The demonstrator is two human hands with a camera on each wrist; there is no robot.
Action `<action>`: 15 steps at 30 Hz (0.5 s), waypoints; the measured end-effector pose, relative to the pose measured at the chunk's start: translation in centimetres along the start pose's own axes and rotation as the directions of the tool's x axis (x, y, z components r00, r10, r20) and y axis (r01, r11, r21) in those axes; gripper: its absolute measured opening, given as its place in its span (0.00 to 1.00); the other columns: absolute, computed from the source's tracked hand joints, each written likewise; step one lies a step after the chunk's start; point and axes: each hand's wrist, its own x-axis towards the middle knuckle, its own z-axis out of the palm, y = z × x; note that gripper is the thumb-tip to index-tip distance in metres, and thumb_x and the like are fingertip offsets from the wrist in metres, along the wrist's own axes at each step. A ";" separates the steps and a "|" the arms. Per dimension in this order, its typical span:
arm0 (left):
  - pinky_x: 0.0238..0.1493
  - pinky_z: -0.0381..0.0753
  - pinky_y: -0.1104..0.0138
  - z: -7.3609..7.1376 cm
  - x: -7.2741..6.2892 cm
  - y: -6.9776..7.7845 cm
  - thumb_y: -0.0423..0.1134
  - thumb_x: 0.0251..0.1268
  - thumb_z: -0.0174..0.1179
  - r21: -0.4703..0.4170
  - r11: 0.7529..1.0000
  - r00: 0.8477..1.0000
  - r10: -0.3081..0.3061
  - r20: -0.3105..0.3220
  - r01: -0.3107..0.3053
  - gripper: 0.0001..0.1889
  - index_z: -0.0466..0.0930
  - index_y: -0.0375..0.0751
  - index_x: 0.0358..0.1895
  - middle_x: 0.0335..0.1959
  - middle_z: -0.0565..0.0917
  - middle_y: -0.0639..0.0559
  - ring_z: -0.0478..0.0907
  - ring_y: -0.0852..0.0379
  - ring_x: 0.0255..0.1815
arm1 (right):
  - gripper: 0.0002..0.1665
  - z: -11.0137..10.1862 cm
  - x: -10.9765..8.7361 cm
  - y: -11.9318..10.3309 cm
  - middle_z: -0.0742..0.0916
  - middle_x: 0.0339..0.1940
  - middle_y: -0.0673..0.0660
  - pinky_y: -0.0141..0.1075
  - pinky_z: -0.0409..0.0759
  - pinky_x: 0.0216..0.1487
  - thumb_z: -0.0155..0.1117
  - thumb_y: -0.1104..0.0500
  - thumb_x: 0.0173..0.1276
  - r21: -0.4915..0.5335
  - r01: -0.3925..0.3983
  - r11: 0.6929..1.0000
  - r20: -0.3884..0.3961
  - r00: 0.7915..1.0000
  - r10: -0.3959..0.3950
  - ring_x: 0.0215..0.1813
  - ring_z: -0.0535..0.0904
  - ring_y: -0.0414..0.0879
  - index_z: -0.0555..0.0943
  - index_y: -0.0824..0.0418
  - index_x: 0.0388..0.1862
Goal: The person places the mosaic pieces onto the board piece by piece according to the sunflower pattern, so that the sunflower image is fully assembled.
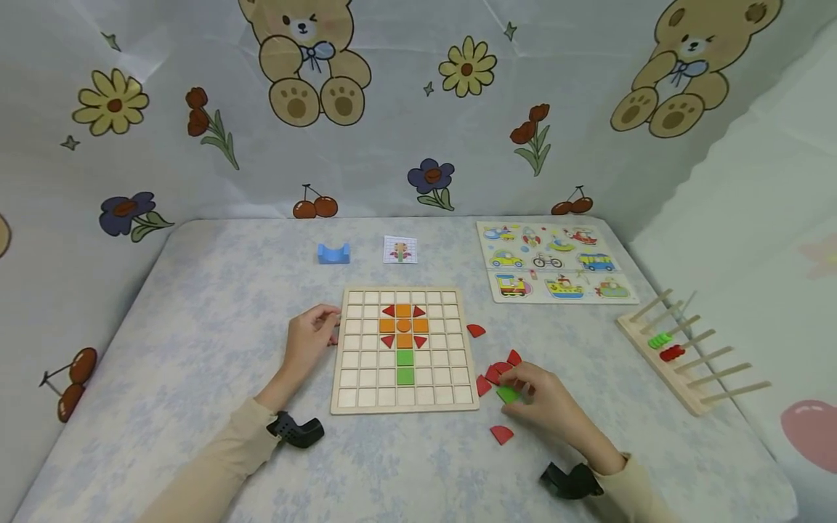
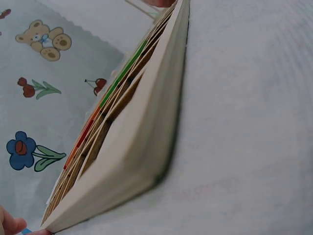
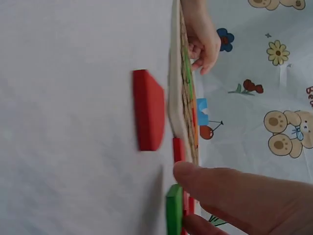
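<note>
A square wooden grid board (image 1: 374, 397) lies flat on the table. Orange squares (image 1: 403, 311) surround an orange disc (image 1: 404, 325) on it, with small red triangles (image 1: 419, 311) at the corners and two green squares (image 1: 405, 375) below. My left hand (image 1: 307, 341) rests at the board's left edge, fingertips against or close to it. To the right of the board, my right hand (image 1: 546, 399) reaches over a green quarter-circle piece (image 3: 173, 210), thumb and forefinger spread around it; one finger appears to touch it. Several red quarter-circle pieces (image 1: 501, 434) lie around.
Behind the board are a blue curved block (image 1: 333, 254) and a pattern card (image 1: 400, 250). A vehicle picture puzzle (image 1: 556, 263) lies at the back right. A wooden peg rack (image 1: 680, 374) with green and red beads stands at the right edge.
</note>
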 end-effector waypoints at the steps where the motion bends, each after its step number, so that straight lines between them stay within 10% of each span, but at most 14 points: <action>1: 0.21 0.77 0.70 -0.1 0.0 0.0 0.39 0.71 0.52 0.000 1.000 1.000 -0.002 0.000 0.002 0.12 0.82 0.37 0.46 0.35 0.86 0.38 0.77 0.61 0.17 | 0.20 0.2 -0.2 0.1 0.82 0.34 0.48 0.28 0.76 0.35 0.78 0.64 0.47 -0.002 -0.022 1.000 -0.016 1.000 0.022 0.35 0.74 0.38 0.83 0.59 0.41; 9: 0.22 0.78 0.69 -0.2 -0.1 0.0 0.39 0.71 0.52 -0.009 1.000 1.000 -0.002 -0.001 0.002 0.12 0.82 0.37 0.46 0.35 0.86 0.38 0.78 0.60 0.18 | 0.23 1.5 -0.1 -0.3 0.84 0.37 0.51 0.28 0.79 0.38 0.73 0.71 0.49 0.006 -0.122 0.992 -0.143 0.982 0.122 0.38 0.76 0.41 0.82 0.62 0.46; 15: 0.22 0.78 0.69 0.0 0.0 0.0 0.38 0.71 0.52 -0.011 1.000 1.000 -0.013 0.004 0.013 0.11 0.82 0.37 0.46 0.35 0.86 0.39 0.78 0.61 0.17 | 0.23 2.1 1.4 -2.5 0.86 0.39 0.55 0.35 0.80 0.39 0.69 0.75 0.47 0.134 0.068 0.989 -0.164 0.985 -0.046 0.38 0.78 0.45 0.82 0.65 0.45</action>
